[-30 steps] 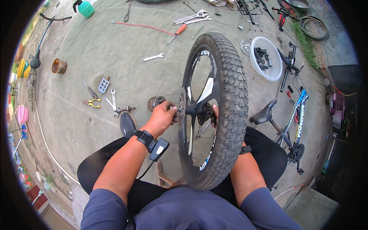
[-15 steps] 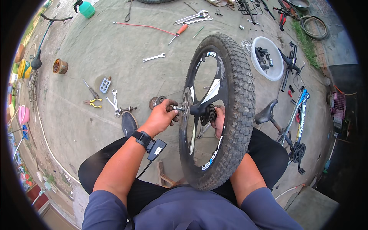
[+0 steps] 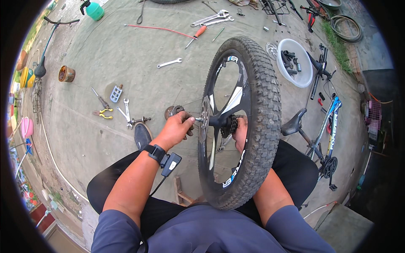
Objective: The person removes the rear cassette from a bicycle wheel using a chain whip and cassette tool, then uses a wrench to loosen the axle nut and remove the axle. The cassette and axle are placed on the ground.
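Note:
A bicycle wheel (image 3: 266, 105) with a knobby black tyre and black-and-white spokes stands upright between my knees. On the hub's left side is a brake disc (image 3: 205, 114); a thin metal axle (image 3: 198, 119) sticks out of its centre. My left hand (image 3: 179, 127) pinches the axle's outer end between thumb and fingers. On the other side sits a dark sprocket cassette (image 3: 229, 126). My right hand (image 3: 241, 133) reaches behind the tyre to the cassette's outer end, its fingers bent; what they grip is hidden. Past my left hand, a small round metal part (image 3: 177, 110) lies on the ground.
Wrenches (image 3: 169, 63), a screwdriver (image 3: 196, 36), yellow pliers (image 3: 102, 113) and a pedal (image 3: 116, 93) lie on the green ground sheet. At right are a white basin (image 3: 298, 76) of parts and a bicycle frame (image 3: 332, 126). A rusty can (image 3: 66, 74) stands far left.
My left hand has drawn slightly left, away from the brake disc, and its fingers now sit nearer the axle's tip. The wheel and my right hand have barely shifted.

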The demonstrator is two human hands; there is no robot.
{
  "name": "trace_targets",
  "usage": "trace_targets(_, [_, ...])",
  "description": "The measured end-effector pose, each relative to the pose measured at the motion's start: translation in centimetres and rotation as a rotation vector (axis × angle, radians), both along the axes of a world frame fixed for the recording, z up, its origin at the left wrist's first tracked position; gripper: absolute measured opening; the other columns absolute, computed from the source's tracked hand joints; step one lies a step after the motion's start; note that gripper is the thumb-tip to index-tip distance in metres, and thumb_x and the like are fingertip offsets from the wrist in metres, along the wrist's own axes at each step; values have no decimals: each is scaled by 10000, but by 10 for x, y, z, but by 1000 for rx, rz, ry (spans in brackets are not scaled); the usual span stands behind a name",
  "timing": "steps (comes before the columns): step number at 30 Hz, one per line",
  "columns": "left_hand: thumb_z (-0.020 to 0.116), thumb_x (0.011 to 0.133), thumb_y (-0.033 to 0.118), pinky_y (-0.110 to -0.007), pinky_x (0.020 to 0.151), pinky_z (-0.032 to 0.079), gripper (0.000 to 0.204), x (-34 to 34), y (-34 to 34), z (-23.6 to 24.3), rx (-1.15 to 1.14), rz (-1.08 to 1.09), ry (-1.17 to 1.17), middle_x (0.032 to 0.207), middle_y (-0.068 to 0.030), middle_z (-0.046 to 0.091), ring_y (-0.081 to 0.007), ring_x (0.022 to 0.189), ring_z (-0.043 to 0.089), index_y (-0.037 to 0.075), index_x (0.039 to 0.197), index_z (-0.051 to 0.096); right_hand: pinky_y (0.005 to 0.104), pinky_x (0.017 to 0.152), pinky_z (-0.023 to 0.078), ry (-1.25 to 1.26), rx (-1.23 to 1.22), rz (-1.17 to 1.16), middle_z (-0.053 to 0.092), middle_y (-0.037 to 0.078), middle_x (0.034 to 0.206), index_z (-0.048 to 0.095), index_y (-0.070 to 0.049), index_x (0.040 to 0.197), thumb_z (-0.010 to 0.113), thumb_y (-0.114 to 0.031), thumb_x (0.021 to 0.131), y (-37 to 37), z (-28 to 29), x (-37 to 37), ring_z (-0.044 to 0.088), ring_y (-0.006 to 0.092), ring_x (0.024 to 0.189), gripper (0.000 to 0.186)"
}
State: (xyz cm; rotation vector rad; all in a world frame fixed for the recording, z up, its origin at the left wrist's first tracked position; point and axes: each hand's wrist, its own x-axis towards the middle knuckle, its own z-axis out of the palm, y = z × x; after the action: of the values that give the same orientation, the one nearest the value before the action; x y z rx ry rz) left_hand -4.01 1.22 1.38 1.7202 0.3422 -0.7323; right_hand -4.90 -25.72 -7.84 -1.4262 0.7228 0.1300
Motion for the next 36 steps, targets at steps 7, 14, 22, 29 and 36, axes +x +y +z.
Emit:
trace_targets(7, [504,1020,189,-279,559,498,322,2,2,15,-132,51,162,910,-59,680,-147,701,682,28,1289,578,309,542,434,-6,0,-6,528,32,738,607,-55,928,573,-220,1004,1,-2,1,549,149,618,184])
trace_targets(14, [530,916,121,-274,564,490,453,1,14,13,-32,-58,201,994,-71,689,-146,749,692,43,1362,542,311,556,442,-8,-6,-10,541,40,767,612,-50,944,556,-205,1001,3,-4,0,557,152,643,175])
trace_targets(22, [599,983,88,-286,606,529,352,-6,4,12,-91,16,-68,1054,-66,690,-143,812,700,24,1328,564,313,572,450,-9,-18,-14,555,49,801,617,-44,962,537,-189,998,1,-7,-1,566,156,670,169])
trace_targets(29, [601,1022,118,-290,626,547,287,-1,1,11,-23,-8,-41,978,-61,693,-135,796,702,-6,1279,569,314,585,458,-13,-21,-14,567,57,831,622,-39,978,521,-175,995,0,-8,0,575,159,695,170])
trace_targets(36, [591,1042,229,-426,680,521,259,-5,-2,-3,136,-104,-263,860,-160,680,-292,755,684,-18,1118,579,315,599,466,-17,-36,-5,579,65,860,627,-34,994,504,-161,992,1,-12,2,583,162,719,176])
